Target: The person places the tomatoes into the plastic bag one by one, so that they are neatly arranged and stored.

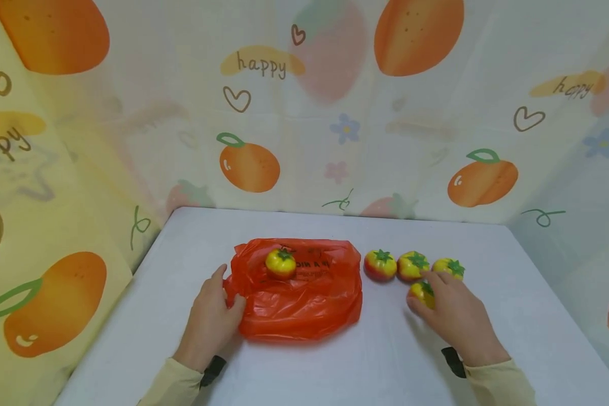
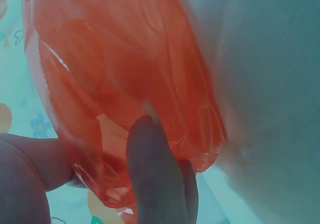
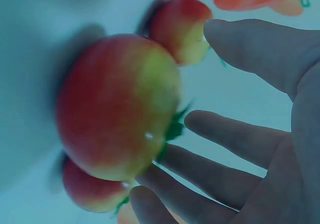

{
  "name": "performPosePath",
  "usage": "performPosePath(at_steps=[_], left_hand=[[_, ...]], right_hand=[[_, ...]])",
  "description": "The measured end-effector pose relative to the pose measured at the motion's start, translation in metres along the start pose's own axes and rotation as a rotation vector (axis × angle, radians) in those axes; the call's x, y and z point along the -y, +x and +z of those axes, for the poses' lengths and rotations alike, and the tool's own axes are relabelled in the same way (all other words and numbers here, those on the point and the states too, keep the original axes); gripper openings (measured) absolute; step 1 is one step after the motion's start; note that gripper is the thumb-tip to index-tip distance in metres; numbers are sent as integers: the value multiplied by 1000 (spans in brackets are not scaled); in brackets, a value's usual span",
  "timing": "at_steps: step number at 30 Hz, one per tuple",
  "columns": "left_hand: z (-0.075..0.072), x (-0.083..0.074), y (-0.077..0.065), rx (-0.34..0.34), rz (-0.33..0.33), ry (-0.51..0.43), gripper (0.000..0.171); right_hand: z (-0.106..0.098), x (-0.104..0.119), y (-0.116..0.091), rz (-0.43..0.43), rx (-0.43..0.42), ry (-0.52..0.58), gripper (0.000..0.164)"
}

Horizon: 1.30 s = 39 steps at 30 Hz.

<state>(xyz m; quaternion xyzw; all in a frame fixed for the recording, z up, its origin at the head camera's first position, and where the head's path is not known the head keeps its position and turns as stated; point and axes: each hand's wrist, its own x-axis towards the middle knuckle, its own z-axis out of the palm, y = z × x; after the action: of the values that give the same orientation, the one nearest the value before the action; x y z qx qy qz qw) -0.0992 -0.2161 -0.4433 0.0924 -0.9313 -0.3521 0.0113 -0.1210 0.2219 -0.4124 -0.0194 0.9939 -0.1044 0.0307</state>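
Note:
A red plastic bag (image 1: pixel 304 316) lies flat on the table with a red-and-yellow tomato (image 1: pixel 280 264) on it. At the bag's left edge is my left hand (image 1: pixel 210 316); the left wrist view shows the bag's edge between thumb and fingers. My right hand (image 1: pixel 459 318) reaches over the nearest tomato (image 3: pixel 117 108), its fingers spread and fairly straight, not curled round it. Behind that one, a row holds a left tomato (image 1: pixel 379 266), a middle tomato (image 1: pixel 411 266) and a right tomato (image 1: pixel 448 267), the last partly hidden by the hand.
The white table (image 1: pixel 375 361) ends at a back edge against a fruit-patterned cloth (image 1: pixel 304 146). More of this cloth hangs at the left and right sides.

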Motion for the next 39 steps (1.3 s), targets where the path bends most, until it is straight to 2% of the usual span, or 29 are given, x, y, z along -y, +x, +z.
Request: performPosePath(at_steps=[3, 7, 16, 31, 34, 39], left_hand=[[0, -1, -1, 7, 4, 6, 78], [0, -2, -2, 13, 1, 10, 77], [1, -1, -2, 9, 11, 10, 76], [4, 1, -1, -12, 56, 10, 74], [5, 1, -2, -19, 70, -2, 73], [4, 2, -3, -21, 83, -13, 72]], right_hand=[[5, -3, 1, 10, 19, -9, 75], [11, -8, 3, -4, 0, -23, 73], [11, -13, 5, 16, 17, -9, 78], [16, -5, 4, 46, 43, 12, 76], [13, 0, 3, 30, 14, 13, 74], [0, 15, 1, -54, -73, 28, 66]])
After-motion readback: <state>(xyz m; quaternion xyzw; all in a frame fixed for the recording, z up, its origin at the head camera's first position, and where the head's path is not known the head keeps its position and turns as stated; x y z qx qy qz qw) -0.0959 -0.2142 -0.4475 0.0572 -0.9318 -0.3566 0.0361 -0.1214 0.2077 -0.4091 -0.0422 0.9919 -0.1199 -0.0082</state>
